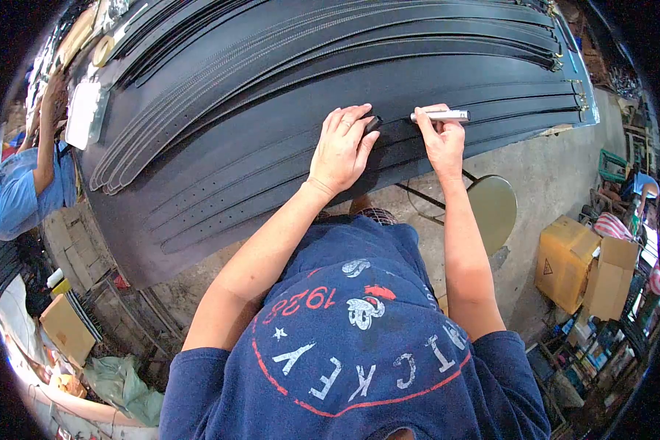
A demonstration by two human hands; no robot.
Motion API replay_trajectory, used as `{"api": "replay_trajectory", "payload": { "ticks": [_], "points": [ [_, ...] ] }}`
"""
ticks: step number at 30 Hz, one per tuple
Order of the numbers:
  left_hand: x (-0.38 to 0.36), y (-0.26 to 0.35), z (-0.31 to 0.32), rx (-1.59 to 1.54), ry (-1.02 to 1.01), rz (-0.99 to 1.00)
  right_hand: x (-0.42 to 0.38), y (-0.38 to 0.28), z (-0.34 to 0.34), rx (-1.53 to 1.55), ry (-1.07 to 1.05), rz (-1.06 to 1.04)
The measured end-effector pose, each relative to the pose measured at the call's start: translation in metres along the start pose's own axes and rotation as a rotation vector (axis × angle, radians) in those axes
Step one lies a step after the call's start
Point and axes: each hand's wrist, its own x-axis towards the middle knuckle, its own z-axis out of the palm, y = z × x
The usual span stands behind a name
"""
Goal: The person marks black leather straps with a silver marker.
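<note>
Over the dark worktable (136,249), my left hand (342,147) pinches a small black piece (374,123), perhaps a pen cap, between thumb and fingers. My right hand (441,143) grips a silver-white marker (447,116), held level with its dark end to the right. Several black belts (521,114) lie lengthwise beneath and beyond both hands, their buckles (581,99) at the right edge. Rows of punched holes show at the left ends of the nearer belts. More belts with pale stitching (198,103) lie farther back.
A co-worker's arm and blue clothing (33,183) are at the left edge. A translucent tray (86,110) and a tape roll (103,51) sit at the table's far left. Below the table on the right are a round stool (493,213) and cardboard boxes (565,260).
</note>
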Motion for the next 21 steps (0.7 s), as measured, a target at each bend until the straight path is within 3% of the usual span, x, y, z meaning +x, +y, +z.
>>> {"api": "replay_trajectory", "payload": {
  "ticks": [7, 17, 21],
  "points": [
    [-0.001, -0.001, 0.000, -0.001, 0.002, 0.001, -0.002, 0.003, 0.005, -0.137, 0.055, -0.051],
    [-0.001, 0.000, 0.000, -0.001, 0.005, -0.003, 0.001, 0.002, 0.002, 0.059, 0.054, 0.119],
    [-0.001, 0.000, 0.000, -0.001, 0.006, 0.000, 0.000, 0.003, 0.003, -0.037, 0.046, 0.036]
  ]
}}
